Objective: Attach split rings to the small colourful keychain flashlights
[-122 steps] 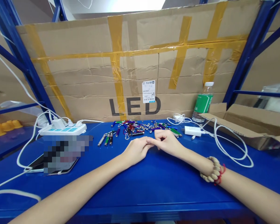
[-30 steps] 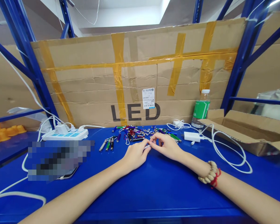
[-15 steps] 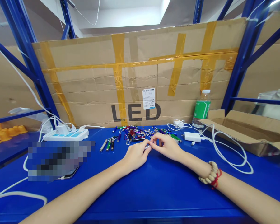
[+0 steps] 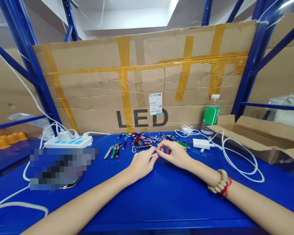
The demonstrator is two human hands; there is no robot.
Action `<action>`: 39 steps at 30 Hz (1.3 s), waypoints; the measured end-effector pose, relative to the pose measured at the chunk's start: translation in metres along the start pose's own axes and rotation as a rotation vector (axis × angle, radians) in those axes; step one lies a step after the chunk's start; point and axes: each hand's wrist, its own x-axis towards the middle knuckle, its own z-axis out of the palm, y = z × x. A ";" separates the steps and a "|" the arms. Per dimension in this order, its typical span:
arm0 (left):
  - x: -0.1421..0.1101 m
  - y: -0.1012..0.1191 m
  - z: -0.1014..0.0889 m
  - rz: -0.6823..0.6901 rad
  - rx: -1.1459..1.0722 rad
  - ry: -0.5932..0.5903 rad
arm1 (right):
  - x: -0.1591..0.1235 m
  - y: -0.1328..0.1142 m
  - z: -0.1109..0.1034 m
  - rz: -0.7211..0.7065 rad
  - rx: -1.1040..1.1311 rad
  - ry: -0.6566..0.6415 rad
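Note:
My left hand (image 4: 142, 164) is closed around a small silver tube (image 4: 154, 154), of which only a short stretch shows between the fingers. At the tube's far end, the fingertips of my right hand (image 4: 174, 154) pinch together, touching my left fingers; what exactly they grip there is mostly hidden. Just behind both hands lies a pile of small coloured metal tubes and clips (image 4: 138, 141), in red, blue, green, black and silver. Left of the pile, a silver tube (image 4: 108, 153), a green tube (image 4: 113, 152) and a black tube (image 4: 117, 152) lie side by side.
On the left are a white power strip (image 4: 71, 142) with plugs and cables, and a phone (image 4: 72, 185) under a blurred patch. To the right sit a white charger (image 4: 201, 144) with a looped cable, a green-labelled bottle (image 4: 211, 115) and an open cardboard box (image 4: 264, 143). Taped cardboard (image 4: 100, 94) stands behind.
The view has shifted very slightly. Both hands stay together at the same place around the silver tube, with hardly any visible finger movement.

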 end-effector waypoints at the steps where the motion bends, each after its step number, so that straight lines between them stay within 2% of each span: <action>1: 0.000 0.000 0.000 -0.002 -0.001 0.000 | 0.000 0.000 0.000 0.000 -0.002 0.001; 39: 0.001 -0.001 0.001 -0.005 0.021 -0.010 | 0.000 -0.001 -0.001 0.007 0.003 -0.027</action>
